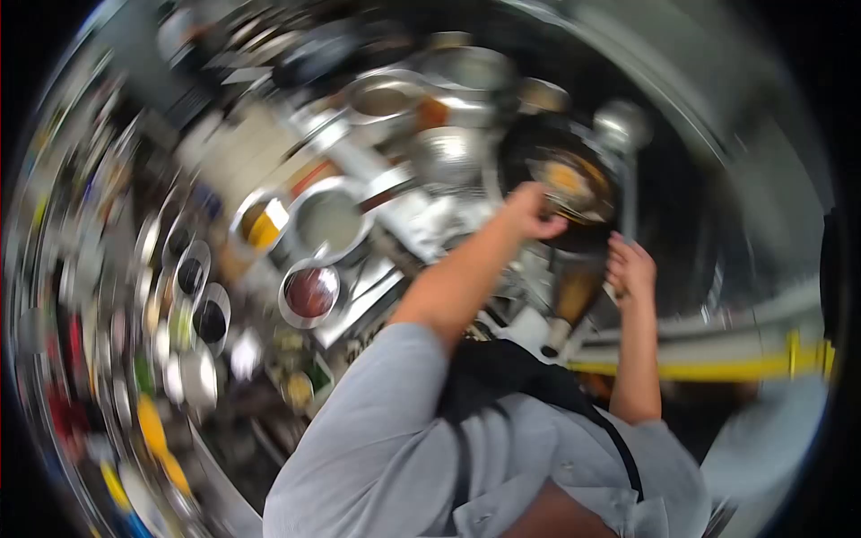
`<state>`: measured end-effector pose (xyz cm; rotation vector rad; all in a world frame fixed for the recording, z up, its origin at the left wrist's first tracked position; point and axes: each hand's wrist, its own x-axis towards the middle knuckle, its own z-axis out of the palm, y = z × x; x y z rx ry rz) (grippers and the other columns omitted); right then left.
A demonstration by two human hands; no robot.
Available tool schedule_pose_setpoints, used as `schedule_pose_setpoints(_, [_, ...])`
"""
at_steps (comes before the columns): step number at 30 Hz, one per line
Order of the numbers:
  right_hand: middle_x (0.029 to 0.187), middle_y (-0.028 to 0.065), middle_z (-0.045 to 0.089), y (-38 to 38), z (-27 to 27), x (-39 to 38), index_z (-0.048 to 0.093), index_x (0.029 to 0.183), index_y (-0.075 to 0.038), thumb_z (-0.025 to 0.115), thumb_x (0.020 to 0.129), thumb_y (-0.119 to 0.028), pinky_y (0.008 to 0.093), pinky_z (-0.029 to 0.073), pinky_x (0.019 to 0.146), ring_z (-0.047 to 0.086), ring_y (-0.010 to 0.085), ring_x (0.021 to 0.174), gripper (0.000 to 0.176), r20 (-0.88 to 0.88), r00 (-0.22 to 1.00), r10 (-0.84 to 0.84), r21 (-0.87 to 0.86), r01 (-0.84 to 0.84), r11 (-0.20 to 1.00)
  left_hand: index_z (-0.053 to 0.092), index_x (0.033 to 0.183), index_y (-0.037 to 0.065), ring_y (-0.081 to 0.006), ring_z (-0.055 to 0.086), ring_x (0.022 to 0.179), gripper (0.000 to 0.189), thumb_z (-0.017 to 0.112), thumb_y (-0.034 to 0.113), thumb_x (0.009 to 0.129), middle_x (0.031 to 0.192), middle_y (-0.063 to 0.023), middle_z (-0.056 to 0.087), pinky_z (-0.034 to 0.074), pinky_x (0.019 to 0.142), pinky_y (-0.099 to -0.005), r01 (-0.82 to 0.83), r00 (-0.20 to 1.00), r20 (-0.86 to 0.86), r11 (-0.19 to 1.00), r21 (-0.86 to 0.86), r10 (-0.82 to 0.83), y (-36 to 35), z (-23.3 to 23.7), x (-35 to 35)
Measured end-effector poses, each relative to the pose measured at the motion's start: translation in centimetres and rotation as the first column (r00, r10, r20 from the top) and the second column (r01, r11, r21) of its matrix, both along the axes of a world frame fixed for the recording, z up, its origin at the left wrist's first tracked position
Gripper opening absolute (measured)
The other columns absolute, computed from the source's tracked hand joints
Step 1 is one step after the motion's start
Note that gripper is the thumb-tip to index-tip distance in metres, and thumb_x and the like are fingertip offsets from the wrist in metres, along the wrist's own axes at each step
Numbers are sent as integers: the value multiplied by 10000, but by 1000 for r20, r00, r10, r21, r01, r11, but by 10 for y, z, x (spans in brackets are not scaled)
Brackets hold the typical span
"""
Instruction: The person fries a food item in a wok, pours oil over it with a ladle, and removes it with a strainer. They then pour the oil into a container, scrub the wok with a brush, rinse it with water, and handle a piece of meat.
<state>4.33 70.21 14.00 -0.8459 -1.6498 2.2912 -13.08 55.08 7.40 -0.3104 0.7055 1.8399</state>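
Note:
My left hand point(535, 212) is over a dark wok point(520, 152), its fingers closed on the near edge of what looks like a small shallow bowl point(587, 212). Orange-yellow food point(565, 177) shows in or just beyond that bowl; blur hides which. To the right, my right hand point(631, 267) is wrapped round the long handle of a metal ladle point(621, 125). The ladle's round head points away from me, beside the wok's right rim. Below the wok, between my forearms, its wooden handle point(578, 294) points toward me.
Left of the wok stand metal pots, including one with pale liquid point(330, 222) and a bowl of dark red sauce point(310, 292). Another container holds something yellow point(263, 229). A yellow rail point(717, 368) runs along the right. Motion blurs much of the surroundings.

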Motion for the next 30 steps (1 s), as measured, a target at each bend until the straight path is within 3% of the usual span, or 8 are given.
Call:
schedule_pose_setpoints(4, [580, -20, 456, 13, 2, 40, 530, 905, -50, 614, 807, -102, 227, 331, 333, 406, 63, 397, 139, 28, 994, -108, 145, 103, 984, 426, 1044, -47, -342, 563, 884, 285, 477, 124, 821, 961, -221, 500, 536, 785, -459, 68, 997, 49, 987, -144, -62, 23, -7, -7])
schedule_pose_setpoints(5, [579, -16, 460, 17, 2, 49, 520, 862, -56, 614, 808, -117, 235, 336, 334, 415, 70, 398, 124, 57, 995, -88, 182, 76, 980, 428, 996, -32, -255, 569, 763, 186, 448, 105, 872, 885, -179, 518, 552, 616, -334, 52, 995, -67, 975, -215, -68, 36, -30, -14])
schedule_pose_setpoints(7, [579, -11, 464, 14, 1, 30, 510, 820, -61, 614, 810, -132, 243, 341, 335, 425, 76, 399, 127, 104, 992, -78, 216, 54, 975, 426, 939, -17, -155, 508, 627, 112, 425, 90, 908, 815, -131, 513, 441, 471, -221, 200, 976, 107, 975, -101, -189, 28, -58, -59])
schedule_pose_setpoints(10, [577, -5, 471, 21, -9, 36, 503, 768, -62, 608, 814, -150, 252, 348, 338, 432, 82, 403, 145, 171, 982, -78, 261, 31, 965, 415, 903, -7, -105, 423, 546, 79, 414, 71, 915, 769, -101, 496, 337, 428, -198, 157, 987, 53, 965, -211, -149, 15, -25, -49])
schedule_pose_setpoints(23, [538, 10, 468, 33, -69, -6, 475, 678, -53, 569, 828, -140, 245, 342, 333, 423, 93, 389, 197, 252, 965, -72, 274, 0, 962, 474, 778, 9, -114, 458, 524, 75, 434, 0, 842, 658, -65, 513, 382, 445, -228, -5, 849, -458, 863, -506, -264, -48, -9, -48])
schedule_pose_setpoints(24, [526, -2, 446, 35, -69, -8, 478, 677, -54, 561, 834, -139, 229, 334, 329, 413, 81, 386, 198, 196, 980, -23, -43, 33, 999, 478, 782, 7, -116, 461, 525, 73, 435, -3, 839, 659, -63, 515, 388, 445, -230, -30, 833, -480, 844, -536, -276, -49, -6, -47])
schedule_pose_setpoints(26, [506, -35, 391, 44, -60, -11, 491, 786, -32, 525, 861, -136, 184, 310, 316, 377, 40, 376, 132, 32, 999, 18, -584, 4, 812, 482, 785, 6, -117, 463, 526, 71, 435, -5, 836, 660, -62, 517, 395, 446, -231, -51, 812, -505, 826, -561, -293, -49, -5, -46])
schedule_pose_setpoints(30, [527, -41, 384, 47, -40, -5, 404, 1024, 15, 495, 881, -133, 170, 302, 310, 363, 30, 373, 225, -106, 994, -31, -810, -69, 582, 496, 792, -20, -144, 490, 520, 61, 450, -14, 832, 660, -81, 526, 436, 451, -260, -36, 825, -498, 852, -522, -269, -44, -4, -48])
